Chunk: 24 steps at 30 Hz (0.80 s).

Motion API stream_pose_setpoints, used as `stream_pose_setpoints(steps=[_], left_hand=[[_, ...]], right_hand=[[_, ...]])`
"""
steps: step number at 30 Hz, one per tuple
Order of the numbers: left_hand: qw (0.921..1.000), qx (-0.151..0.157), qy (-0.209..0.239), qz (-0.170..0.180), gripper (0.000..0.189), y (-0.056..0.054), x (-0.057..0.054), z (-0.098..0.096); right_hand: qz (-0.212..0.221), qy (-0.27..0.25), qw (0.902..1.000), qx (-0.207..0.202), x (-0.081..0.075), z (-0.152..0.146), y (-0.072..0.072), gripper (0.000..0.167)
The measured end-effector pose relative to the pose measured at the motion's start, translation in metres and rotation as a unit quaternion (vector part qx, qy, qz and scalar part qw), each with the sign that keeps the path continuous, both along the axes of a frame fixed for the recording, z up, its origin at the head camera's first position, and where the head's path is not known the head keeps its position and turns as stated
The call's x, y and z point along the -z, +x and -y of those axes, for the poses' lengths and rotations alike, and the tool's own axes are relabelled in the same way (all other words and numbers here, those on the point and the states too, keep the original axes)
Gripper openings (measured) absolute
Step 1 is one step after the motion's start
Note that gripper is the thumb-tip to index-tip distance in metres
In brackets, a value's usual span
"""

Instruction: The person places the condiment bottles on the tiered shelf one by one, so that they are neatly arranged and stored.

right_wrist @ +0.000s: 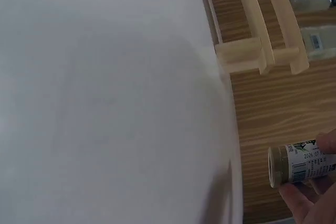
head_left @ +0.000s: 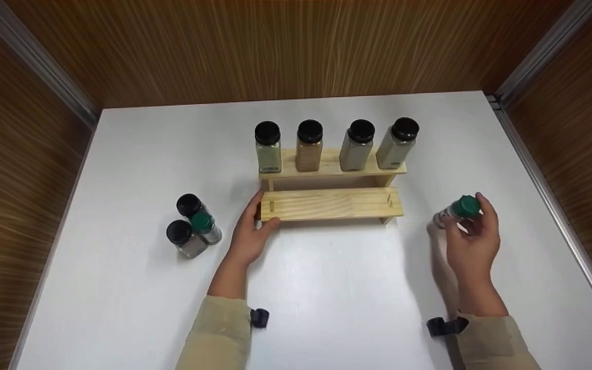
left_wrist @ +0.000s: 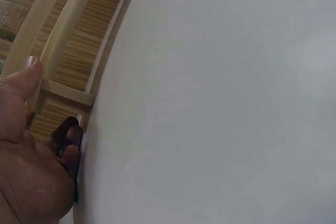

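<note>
A two-tier wooden spice rack (head_left: 332, 204) stands mid-table. My left hand (head_left: 248, 239) grips the left end of its lower shelf, with the thumb at the front edge and the fingers around the side; in the left wrist view the fingers (left_wrist: 71, 142) are partly hidden. To the right of the rack, my right hand (head_left: 475, 249) holds a small round spice jar (head_left: 464, 207) with a green cap, tilted and apart from the rack. Its printed label (right_wrist: 310, 163) shows in the right wrist view, where the hand covers the cap end.
On the upper shelf stand several black-capped spice jars (head_left: 309, 154). Left of the rack, two black-capped jars (head_left: 190, 245) and one green-capped jar (head_left: 211, 234) are clustered on the white table (head_left: 327, 288). Wood-grain panels (head_left: 285, 51) border the table at the back and sides.
</note>
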<state>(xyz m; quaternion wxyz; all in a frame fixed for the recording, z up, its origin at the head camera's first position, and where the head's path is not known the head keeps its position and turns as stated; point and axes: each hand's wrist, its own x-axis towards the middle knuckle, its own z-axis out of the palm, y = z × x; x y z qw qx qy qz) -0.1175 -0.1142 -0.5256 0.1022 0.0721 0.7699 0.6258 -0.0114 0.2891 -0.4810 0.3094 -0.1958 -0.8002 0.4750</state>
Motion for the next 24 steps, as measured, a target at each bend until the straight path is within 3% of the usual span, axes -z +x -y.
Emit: stream_pose_setpoints(steps=[8, 18, 24], left_hand=[[1.0, -0.002, 0.002, 0.002, 0.082, 0.001, -0.001, 0.001], [0.9999, 0.0, -0.007, -0.008, 0.081, 0.0, 0.001, 0.0], [0.9999, 0.001, -0.006, -0.015, 0.082, 0.001, 0.001, 0.001]], right_hand=[[-0.1, 0.008, 0.9911, -0.087, -0.023, 0.035, -0.011, 0.068], [-0.19, 0.012, 0.962, -0.196, -0.041, 0.083, -0.034, 0.063], [-0.21, 0.008, 0.9471, -0.243, -0.046, 0.115, -0.052, 0.061]])
